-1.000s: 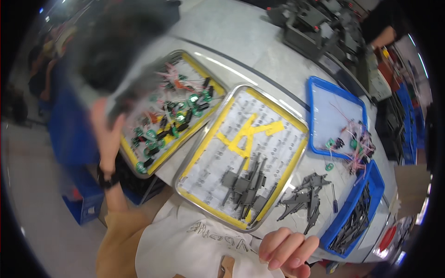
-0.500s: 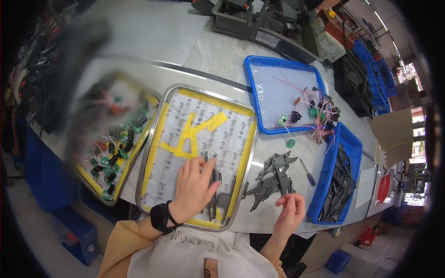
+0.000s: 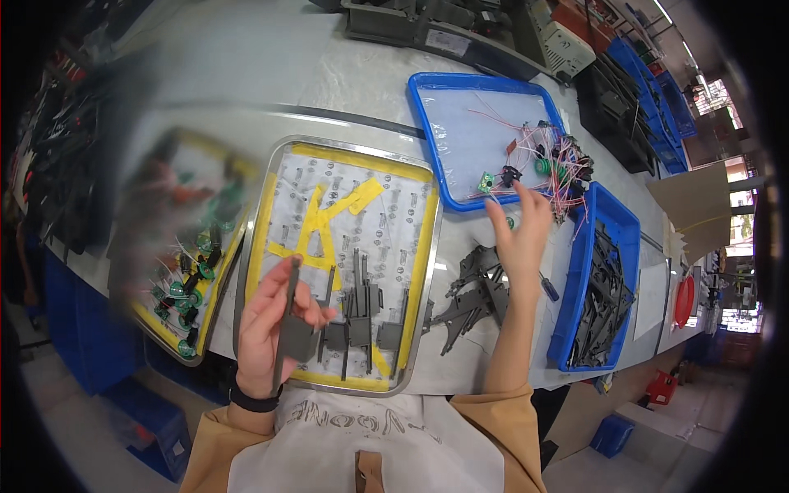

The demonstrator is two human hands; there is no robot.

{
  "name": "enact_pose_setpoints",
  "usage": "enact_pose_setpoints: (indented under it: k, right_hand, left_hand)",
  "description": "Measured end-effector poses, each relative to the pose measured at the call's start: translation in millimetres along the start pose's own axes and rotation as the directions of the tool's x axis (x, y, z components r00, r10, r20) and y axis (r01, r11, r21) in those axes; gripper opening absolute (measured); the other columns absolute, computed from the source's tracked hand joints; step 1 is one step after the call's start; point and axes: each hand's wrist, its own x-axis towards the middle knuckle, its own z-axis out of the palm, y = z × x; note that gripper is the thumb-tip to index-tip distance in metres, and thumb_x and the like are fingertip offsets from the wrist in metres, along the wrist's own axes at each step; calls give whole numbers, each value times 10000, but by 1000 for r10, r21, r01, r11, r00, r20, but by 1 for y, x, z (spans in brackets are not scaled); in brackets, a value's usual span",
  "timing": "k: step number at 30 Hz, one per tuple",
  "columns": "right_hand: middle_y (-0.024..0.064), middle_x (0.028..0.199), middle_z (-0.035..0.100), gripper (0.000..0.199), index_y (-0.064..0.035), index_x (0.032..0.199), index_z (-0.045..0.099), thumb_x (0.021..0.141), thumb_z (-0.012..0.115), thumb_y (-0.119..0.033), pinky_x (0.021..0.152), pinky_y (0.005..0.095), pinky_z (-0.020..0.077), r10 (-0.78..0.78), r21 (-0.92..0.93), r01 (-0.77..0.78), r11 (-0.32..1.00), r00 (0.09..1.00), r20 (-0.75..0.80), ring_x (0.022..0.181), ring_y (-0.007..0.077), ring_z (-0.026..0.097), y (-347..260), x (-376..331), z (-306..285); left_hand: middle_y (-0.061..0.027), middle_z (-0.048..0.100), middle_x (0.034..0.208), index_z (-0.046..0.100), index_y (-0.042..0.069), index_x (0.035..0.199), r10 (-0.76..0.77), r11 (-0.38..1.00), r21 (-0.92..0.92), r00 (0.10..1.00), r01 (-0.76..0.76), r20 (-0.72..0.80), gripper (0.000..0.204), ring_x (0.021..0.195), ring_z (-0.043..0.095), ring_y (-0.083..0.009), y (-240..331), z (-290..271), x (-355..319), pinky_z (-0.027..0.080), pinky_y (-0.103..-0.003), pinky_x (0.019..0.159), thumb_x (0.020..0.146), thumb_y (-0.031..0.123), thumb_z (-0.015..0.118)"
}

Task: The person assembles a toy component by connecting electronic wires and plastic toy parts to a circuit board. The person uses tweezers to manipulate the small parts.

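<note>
Dark grey plastic part, a long strip with a flat tab, is up in the left hand over the near left corner of the metal tray. Those fingers are closed around the strip, but some of them sit behind it, so I can't see the exact grip.

Right hand is at the near edge of the blue tray, thumb and fingers spread well apart with nothing visible between them. Can't tell whether the fingertips touch anything — a small green circuit board and a tangle of pink wires are right there. The hand and forearm also cover part of the grey pile on the table, and the screwdriver is just beside the forearm.

Far left, a blurry dark smear hides much of the tray with the circuit boards, so only its near end is readable. The black crate up top is cut off by the frame.

Compared with half a second ago: the left hand was down on the grey parts in the metal tray, now it's lifted — and the right hand, half curled near the grey pile then, has moved up to the blue tray.
</note>
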Motion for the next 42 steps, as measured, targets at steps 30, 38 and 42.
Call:
enact_pose_setpoints:
  k: [30,38,42]
  right_hand:
    - [173,993,584,183,-55,878,397,777,542,-5,818,307,378,20,789,-27,614,1000,19,895,189,495,-43,-43,-66]
    - [191,1031,576,236,-42,860,415,737,615,-57,862,381,366,-70,844,-147,516,975,213,976,276,487,-84,-81,-74]
    - [155,1093,555,213,-17,788,495,646,654,-4,875,403,364,-218,568,-17,823,914,343,1033,328,476,-79,-96,-79]
  left_hand:
    - [-161,573,920,346,46,1170,-428,850,367,902,379,62,359,417,357,-18,-8,1,-30,308,-138,401,838,55,480]
    - [-133,506,1173,354,55,1105,-171,898,411,985,155,3,341,476,352,14,-31,10,-6,292,-139,393,807,30,518]
    - [-110,524,1151,335,48,1151,-321,861,410,947,302,-23,389,462,349,6,-42,12,5,279,-145,385,819,66,538]
